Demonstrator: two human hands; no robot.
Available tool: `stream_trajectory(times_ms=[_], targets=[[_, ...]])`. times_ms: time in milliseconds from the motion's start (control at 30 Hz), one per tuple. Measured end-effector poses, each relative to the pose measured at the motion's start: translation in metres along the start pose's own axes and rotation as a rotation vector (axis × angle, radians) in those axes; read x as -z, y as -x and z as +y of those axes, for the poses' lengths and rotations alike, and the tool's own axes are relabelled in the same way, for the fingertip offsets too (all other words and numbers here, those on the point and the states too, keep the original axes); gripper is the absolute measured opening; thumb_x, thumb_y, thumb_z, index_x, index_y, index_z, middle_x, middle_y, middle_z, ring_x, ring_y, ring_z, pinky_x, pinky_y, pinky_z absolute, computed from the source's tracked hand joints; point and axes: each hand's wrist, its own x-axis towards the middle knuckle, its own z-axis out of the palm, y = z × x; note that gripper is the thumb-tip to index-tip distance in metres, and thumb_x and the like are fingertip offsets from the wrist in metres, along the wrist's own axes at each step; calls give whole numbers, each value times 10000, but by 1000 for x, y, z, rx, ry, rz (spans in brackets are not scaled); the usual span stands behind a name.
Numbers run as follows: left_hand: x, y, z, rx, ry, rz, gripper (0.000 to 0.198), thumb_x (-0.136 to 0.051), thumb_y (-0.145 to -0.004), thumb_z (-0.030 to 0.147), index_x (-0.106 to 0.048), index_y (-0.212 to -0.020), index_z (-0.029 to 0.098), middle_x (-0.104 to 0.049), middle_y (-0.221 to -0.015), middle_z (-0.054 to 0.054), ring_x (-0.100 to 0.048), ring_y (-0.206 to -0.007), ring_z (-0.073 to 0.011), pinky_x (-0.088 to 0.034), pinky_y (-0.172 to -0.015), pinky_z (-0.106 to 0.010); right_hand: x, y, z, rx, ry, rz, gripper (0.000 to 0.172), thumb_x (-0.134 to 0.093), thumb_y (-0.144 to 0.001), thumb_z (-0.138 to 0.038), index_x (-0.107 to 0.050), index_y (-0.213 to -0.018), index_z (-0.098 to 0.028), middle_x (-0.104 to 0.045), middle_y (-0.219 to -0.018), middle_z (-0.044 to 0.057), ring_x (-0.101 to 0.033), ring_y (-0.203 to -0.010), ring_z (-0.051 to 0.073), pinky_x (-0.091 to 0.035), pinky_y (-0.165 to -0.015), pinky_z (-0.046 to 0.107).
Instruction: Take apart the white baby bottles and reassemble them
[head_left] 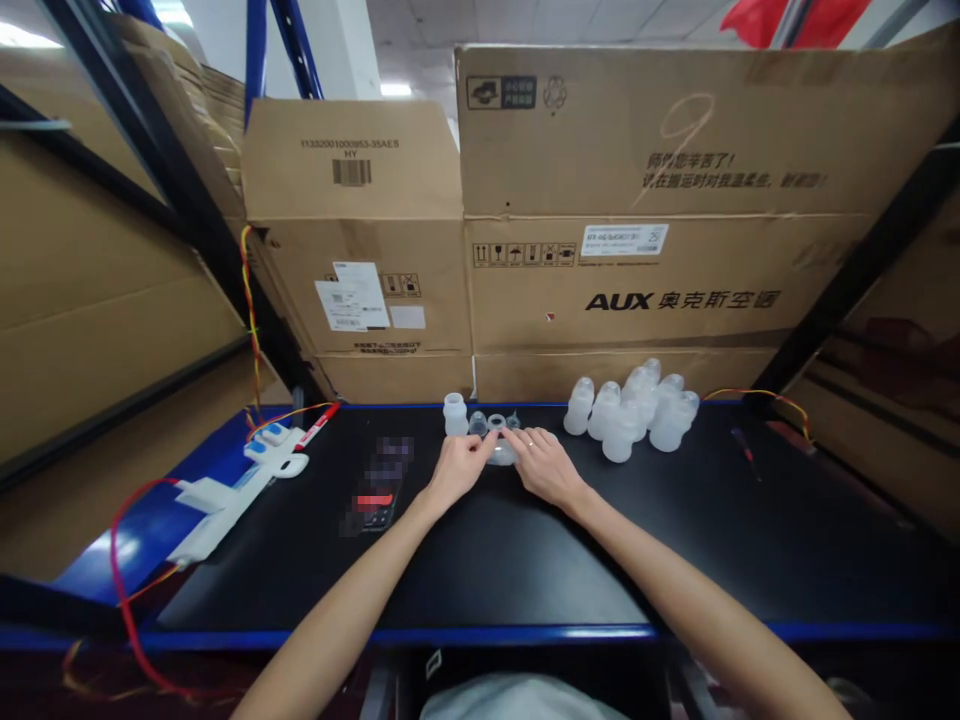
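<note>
Both my hands meet over a translucent round plastic piece (502,454) on the black tabletop. My left hand (463,465) has its fingers curled and its thumb pressed toward the piece. My right hand (546,462), wearing a ring, closes on it from the other side with bent fingers. Just beyond the fingertips sits a white plastic collar (496,422). Next to it are a small clear dome cap (478,424) and another small clear part (514,421), partly covered by fingers. An uncapped white baby bottle (454,414) stands upright at their left.
Several capped baby bottles (618,434) stand grouped at the right. A dark screwdriver-like tool (746,450) lies farther right. Left are a blurred phone-like object (379,490), a white power strip (232,505) with cables and a red marker (318,426). Cardboard panels (622,180) wall the back.
</note>
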Motion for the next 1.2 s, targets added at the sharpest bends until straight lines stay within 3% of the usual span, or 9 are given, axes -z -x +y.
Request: stream_trajectory(times_ms=[133, 233, 300, 400, 500, 600, 833, 1033, 1200], targets=[[-2, 6, -12, 34, 58, -90, 720, -452, -1029, 729, -661, -598, 192, -585, -539, -37, -575, -557, -166, -439, -589, -288, -1, 4, 4, 12, -30, -16, 552, -469, -1006, -44, -548, -1544, -132, -701, -1358, 178, -644, -1174, 323, -517, -1032, 489], [-5, 7, -22, -57, 140, -113, 494, -686, -934, 645, -776, -1145, 207, -783, -1031, -72, -692, -744, -169, -513, -641, -264, -4, 7, 8, -52, -120, -6, 503, -499, -1058, -157, -523, -1559, -117, -701, -1328, 194, -654, -1131, 333, -553, -958, 482], [-7, 6, -24, -88, 178, -146, 589, -804, -859, 572, -715, -1337, 240, -761, -1233, -91, -695, -761, -158, -517, -612, -255, -6, 8, 8, -77, -179, 12, 538, -519, -1077, -217, -461, -1596, -89, -700, -1320, 206, -660, -1108, 337, -567, -934, 480], [-9, 6, -20, -90, 156, -97, 497, -807, -861, 547, -762, -1237, 224, -787, -1068, -78, -591, -582, -123, -479, -557, -268, -6, 7, 4, -136, -245, 50, 621, -573, -1073, -269, -395, -1634, -70, -704, -1332, 216, -672, -1115, 339, -573, -954, 476], [-4, 5, -16, -49, 216, 40, 410, -697, -928, 603, -760, -947, 198, -752, -796, -50, -627, -582, -159, -492, -599, -284, -3, 8, 3, -251, -241, 99, 520, -610, -1052, -245, -524, -1552, -130, -702, -1373, 188, -678, -1162, 331, -565, -992, 474], [3, 2, -20, 32, 181, 132, 521, -611, -965, 660, -660, -724, 201, -644, -611, -11, -629, -581, -168, -473, -627, -279, 5, 12, 10, -332, -268, 143, 448, -643, -1041, -236, -603, -1485, -196, -713, -1367, 147, -684, -1190, 316, -564, -1019, 475], [10, -5, -30, 49, -427, 11, 375, -805, -849, 612, -762, -959, 256, -670, -717, 25, -655, -684, -184, -378, -653, -283, 20, 16, 22, -598, -476, 279, 501, -772, -976, -518, -688, -1396, -259, -635, -1298, 142, -667, -1195, 323, -559, -1084, 507], [3, -8, -37, 12, -441, 14, 453, -795, -926, 545, -714, -1287, 284, -760, -935, 16, -747, -887, -211, -471, -776, -294, 7, 11, 15, -684, -769, 220, 669, -803, -928, -560, -601, -1464, -214, -689, -1238, 123, -697, -1000, 271, -612, -888, 437], [0, -6, -43, -74, -448, 76, 291, -800, -919, 481, -737, -1117, 277, -766, -1038, -4, -746, -889, -211, -533, -786, -310, 3, 11, 12, -704, -844, 198, 751, -822, -902, -532, -524, -1505, -200, -697, -1285, 143, -716, -1067, 287, -613, -931, 455]])
